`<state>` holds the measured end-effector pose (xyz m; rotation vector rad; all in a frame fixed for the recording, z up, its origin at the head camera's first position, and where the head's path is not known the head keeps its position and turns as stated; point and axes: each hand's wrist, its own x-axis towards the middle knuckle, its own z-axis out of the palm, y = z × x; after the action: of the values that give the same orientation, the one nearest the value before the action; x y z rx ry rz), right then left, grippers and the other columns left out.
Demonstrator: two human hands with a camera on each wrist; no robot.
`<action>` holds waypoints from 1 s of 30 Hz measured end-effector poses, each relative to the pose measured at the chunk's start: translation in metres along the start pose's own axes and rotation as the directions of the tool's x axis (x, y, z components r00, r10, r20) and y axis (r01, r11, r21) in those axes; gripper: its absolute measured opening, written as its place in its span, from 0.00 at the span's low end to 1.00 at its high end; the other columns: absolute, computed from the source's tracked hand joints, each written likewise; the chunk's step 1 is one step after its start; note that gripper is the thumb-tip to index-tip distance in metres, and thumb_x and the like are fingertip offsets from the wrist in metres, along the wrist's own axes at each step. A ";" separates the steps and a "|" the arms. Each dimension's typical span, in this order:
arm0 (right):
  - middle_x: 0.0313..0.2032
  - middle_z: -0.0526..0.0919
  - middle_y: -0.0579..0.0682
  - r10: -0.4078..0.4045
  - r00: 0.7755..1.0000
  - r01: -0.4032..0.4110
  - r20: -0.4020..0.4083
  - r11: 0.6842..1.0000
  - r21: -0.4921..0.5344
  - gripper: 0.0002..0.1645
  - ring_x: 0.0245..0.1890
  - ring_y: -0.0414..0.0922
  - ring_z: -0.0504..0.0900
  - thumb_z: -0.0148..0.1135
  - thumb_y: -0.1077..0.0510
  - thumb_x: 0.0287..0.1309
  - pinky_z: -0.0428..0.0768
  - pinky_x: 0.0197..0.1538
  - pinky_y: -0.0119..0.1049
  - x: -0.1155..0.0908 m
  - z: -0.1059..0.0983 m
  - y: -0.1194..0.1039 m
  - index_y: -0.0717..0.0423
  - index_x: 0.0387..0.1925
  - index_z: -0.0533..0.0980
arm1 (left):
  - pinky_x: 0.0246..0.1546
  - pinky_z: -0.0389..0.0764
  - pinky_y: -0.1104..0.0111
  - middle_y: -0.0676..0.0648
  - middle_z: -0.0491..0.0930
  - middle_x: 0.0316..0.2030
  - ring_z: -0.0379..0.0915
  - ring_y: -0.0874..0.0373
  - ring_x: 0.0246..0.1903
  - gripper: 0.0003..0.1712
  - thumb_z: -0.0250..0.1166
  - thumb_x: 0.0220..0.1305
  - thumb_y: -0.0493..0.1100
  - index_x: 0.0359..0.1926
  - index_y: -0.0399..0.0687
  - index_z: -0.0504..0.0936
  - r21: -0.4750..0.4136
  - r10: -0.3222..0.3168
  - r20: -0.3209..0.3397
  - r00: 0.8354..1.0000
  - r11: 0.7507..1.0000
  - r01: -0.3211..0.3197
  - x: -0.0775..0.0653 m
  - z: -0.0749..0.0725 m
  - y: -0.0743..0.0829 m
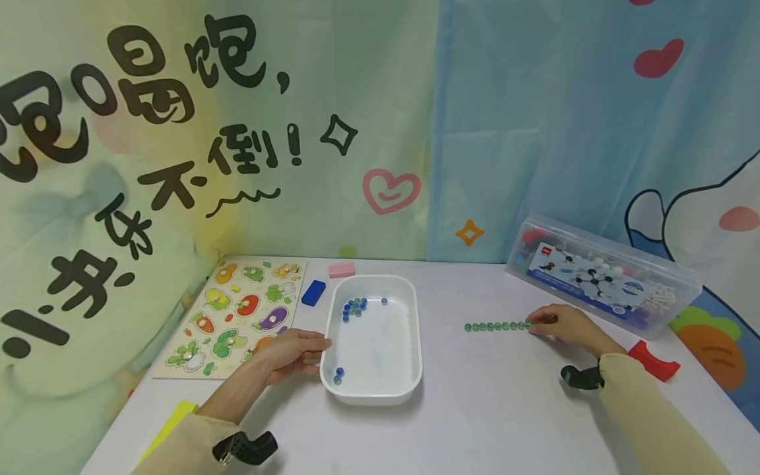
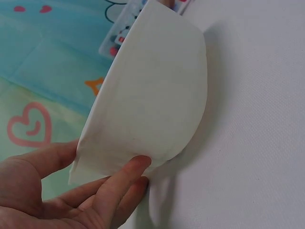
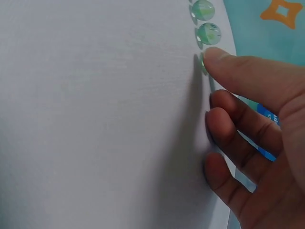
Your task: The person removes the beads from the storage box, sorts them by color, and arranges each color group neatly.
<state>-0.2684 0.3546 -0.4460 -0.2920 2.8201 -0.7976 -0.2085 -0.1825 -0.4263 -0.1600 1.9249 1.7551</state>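
The left hand [image 1: 291, 356] is gripping the side of the white tray [image 1: 380, 356] with bent fingers, and blue marbles [image 1: 355, 308] are lying inside, to the right of these fingertips. The right hand [image 1: 561, 324] is pinching the end green marble [image 3: 204, 63]; the other green marbles [image 1: 495, 326] are forming a row leftward from its fingertips. Beyond these fingers, a clear box [image 1: 600, 277] is standing.

White rounded-corner tray [image 1: 380, 356] stands open side up; left hand [image 1: 292, 355] grips its left side. Blue marbles [image 1: 355, 307] inside, mostly near far-left corner. Green translucent marbles [image 1: 498, 326] form a straight row; right hand [image 1: 567, 324] pinches the right-end one.
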 end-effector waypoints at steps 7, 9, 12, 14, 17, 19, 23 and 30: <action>0.50 0.82 0.60 0.026 1.000 -0.026 0.002 0.999 0.019 0.27 0.43 0.47 0.78 0.58 0.43 0.66 0.80 0.41 0.37 -0.001 -0.017 -0.003 0.60 0.55 0.77 | 0.40 0.87 0.65 0.41 0.85 0.46 0.84 0.56 0.40 0.29 0.64 0.65 0.44 0.61 0.29 0.71 0.001 0.002 0.012 1.000 1.000 -0.002 0.000 0.002 0.001; 0.49 0.83 0.60 0.026 1.000 -0.026 -0.015 0.999 0.027 0.29 0.44 0.49 0.80 0.57 0.41 0.66 0.81 0.43 0.39 0.003 -0.023 -0.011 0.59 0.56 0.76 | 0.40 0.87 0.65 0.40 0.84 0.46 0.84 0.56 0.40 0.30 0.64 0.65 0.44 0.61 0.29 0.71 0.003 0.004 0.015 1.000 1.000 -0.004 -0.001 0.002 0.002; 0.48 0.83 0.60 -0.007 1.000 0.007 -0.025 1.000 0.027 0.31 0.45 0.52 0.81 0.55 0.40 0.66 0.83 0.45 0.41 0.014 -0.030 -0.033 0.60 0.57 0.75 | 0.41 0.87 0.65 0.40 0.84 0.47 0.84 0.56 0.40 0.29 0.64 0.66 0.44 0.61 0.29 0.71 0.008 0.007 0.018 1.000 1.000 -0.008 -0.001 0.002 0.002; 0.47 0.83 0.60 -0.023 1.000 0.024 -0.019 0.999 0.030 0.31 0.46 0.54 0.81 0.55 0.40 0.66 0.82 0.47 0.43 0.023 -0.031 -0.055 0.59 0.58 0.75 | 0.41 0.87 0.65 0.40 0.84 0.47 0.83 0.56 0.40 0.29 0.64 0.66 0.44 0.61 0.29 0.71 0.016 0.007 0.015 1.000 1.000 -0.007 -0.001 0.002 0.001; 0.47 0.83 0.58 -0.063 0.998 0.063 -0.002 0.997 0.044 0.31 0.46 0.53 0.80 0.54 0.39 0.66 0.82 0.49 0.45 0.042 -0.025 -0.094 0.56 0.59 0.75 | 0.41 0.87 0.65 0.39 0.83 0.47 0.83 0.56 0.40 0.29 0.63 0.66 0.44 0.61 0.30 0.71 0.020 -0.001 0.002 1.000 1.000 0.001 -0.001 0.000 0.000; 0.47 0.84 0.55 -0.091 0.996 0.090 0.015 0.995 0.053 0.29 0.46 0.50 0.80 0.55 0.39 0.66 0.81 0.50 0.45 0.054 -0.018 -0.124 0.53 0.58 0.76 | 0.41 0.87 0.65 0.39 0.83 0.47 0.83 0.56 0.40 0.29 0.64 0.66 0.44 0.61 0.29 0.71 0.019 -0.006 -0.006 1.000 1.000 0.006 -0.002 -0.001 -0.001; 0.45 0.85 0.51 -0.176 0.984 0.172 0.040 0.982 0.082 0.23 0.43 0.46 0.81 0.59 0.43 0.64 0.82 0.48 0.43 0.074 -0.001 -0.181 0.50 0.55 0.79 | 0.41 0.87 0.64 0.39 0.83 0.48 0.83 0.56 0.39 0.30 0.64 0.65 0.44 0.62 0.29 0.70 0.017 -0.010 -0.015 1.000 1.000 0.010 -0.002 -0.001 -0.002; 0.44 0.85 0.49 -0.271 0.958 0.258 0.092 0.957 0.129 0.18 0.42 0.49 0.82 0.62 0.48 0.63 0.82 0.45 0.36 0.096 0.040 -0.259 0.50 0.50 0.81 | 0.40 0.87 0.65 0.40 0.83 0.47 0.82 0.57 0.38 0.29 0.64 0.65 0.44 0.62 0.30 0.70 0.030 -0.013 -0.027 1.000 0.999 0.014 0.000 0.001 0.000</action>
<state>-0.3158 0.0957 -0.3545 -0.6840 2.6536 -0.9632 -0.2080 -0.1814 -0.4257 -0.1861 1.9643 1.7226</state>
